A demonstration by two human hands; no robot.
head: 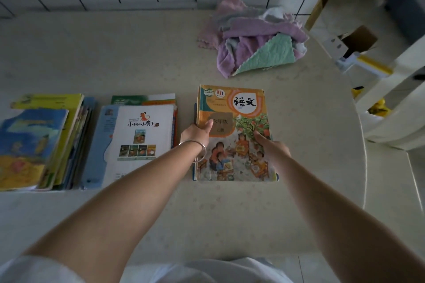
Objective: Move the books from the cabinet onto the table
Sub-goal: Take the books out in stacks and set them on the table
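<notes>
Head view, looking down: a person is setting an orange-covered textbook (234, 133) flat on the table (138, 52), to the right of two stacks already lying there — a middle stack topped by a white-covered book (140, 135) and a far-left stack topped by a blue-and-yellow book (27, 147). The textbook is lying on top of at least one other book, whose blue edge is showing along its left side. The left hand (195, 133) is gripping the textbook's left edge, thumb lying on the cover and fingers hidden beneath or beside the edge; a silver bangle (195, 150) is circling that wrist. The right hand (272, 143) is holding the right edge in the same way, thumb on the cover. Both grips are thus clamping the book from opposite sides, probably to keep it square to its neighbours while it is lowered or aligned. The three groups are sitting in a row, spines roughly parallel — an arrangement suggesting orderly unloading. A heap of pastel cloths (255, 36) is lying at the far right of the table, well apart from the books. The cabinet is not identifiable in this view.
</notes>
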